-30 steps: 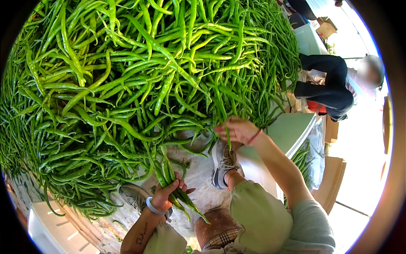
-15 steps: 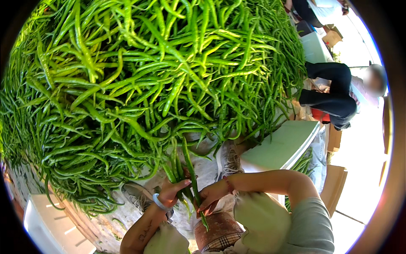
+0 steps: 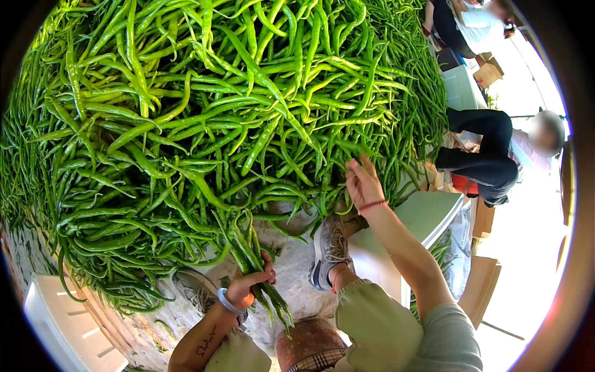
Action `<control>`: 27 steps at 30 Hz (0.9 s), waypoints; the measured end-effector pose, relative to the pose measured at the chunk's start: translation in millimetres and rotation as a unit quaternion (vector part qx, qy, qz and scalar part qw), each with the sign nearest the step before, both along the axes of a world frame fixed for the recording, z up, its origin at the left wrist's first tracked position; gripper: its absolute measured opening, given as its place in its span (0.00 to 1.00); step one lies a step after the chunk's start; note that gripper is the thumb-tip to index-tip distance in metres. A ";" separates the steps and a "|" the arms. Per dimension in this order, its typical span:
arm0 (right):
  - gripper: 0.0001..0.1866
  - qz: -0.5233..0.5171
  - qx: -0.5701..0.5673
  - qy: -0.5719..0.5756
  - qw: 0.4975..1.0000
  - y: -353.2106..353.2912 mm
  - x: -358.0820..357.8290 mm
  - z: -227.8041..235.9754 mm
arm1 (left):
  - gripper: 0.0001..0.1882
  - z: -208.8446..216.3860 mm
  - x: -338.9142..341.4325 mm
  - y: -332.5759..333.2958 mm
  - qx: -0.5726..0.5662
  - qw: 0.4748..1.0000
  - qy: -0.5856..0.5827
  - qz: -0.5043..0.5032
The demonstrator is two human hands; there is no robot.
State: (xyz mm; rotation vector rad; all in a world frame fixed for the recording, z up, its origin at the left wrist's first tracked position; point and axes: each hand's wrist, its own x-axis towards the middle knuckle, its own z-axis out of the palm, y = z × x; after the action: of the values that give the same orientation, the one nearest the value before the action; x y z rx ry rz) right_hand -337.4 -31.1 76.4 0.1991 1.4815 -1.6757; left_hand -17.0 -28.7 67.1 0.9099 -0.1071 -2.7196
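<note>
My left hand (image 3: 250,286), with a pale band at its wrist, is closed around a small bunch of long green chili peppers (image 3: 246,245). Their tips hang below my fist, over the gap between my knees. My right hand (image 3: 362,184), wearing a red beaded bracelet, reaches forward to the near right edge of the big pile of green chili peppers (image 3: 204,111). Its fingers are partly spread and appear to hold nothing. Just past the fingertips is a blurred green pepper (image 3: 352,147), seemingly loose.
A pale green-white foam box (image 3: 412,214) stands beside my right knee, and a white foam box (image 3: 74,322) at lower left. My shoes (image 3: 328,248) rest between me and the pile. Cardboard (image 3: 482,282) lies at right. A seated person (image 3: 496,146) and another person (image 3: 477,28) are farther right.
My right hand has left the bunch and swung forward and right to the pile's edge, opening. My left hand keeps the bunch, slightly lower. The view has shifted a little.
</note>
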 end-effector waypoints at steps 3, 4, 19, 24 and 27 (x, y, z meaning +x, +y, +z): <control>0.27 -0.037 -0.050 -0.032 0.998 -15.1 -29.4 -27.3 | 0.15 0.0 -5.2 0.7 0.035 0.999 0.020 -0.018; 0.24 -0.045 -0.040 -0.068 0.996 -19.8 -32.9 -32.6 | 0.15 -2.2 -3.7 1.8 0.043 0.999 0.025 -0.019; 0.13 0.031 -0.005 0.592 0.806 43.9 -34.6 99.4 | 0.13 0.5 1.6 -4.1 -0.037 0.999 -0.021 -0.007; 0.13 0.425 -0.127 0.255 0.859 24.3 55.2 90.2 | 0.17 14.5 -12.5 -4.6 -0.028 0.999 0.008 -0.023; 0.11 0.627 -0.011 0.075 0.775 6.6 103.7 77.9 | 0.18 9.4 -15.6 5.0 -0.004 0.998 0.041 -0.049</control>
State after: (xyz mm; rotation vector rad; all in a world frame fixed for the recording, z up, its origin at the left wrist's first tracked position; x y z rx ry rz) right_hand -233.7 -24.5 154.4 -0.8115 1.1873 -0.5817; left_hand -32.6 -23.7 76.5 0.8099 -0.1500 -2.8406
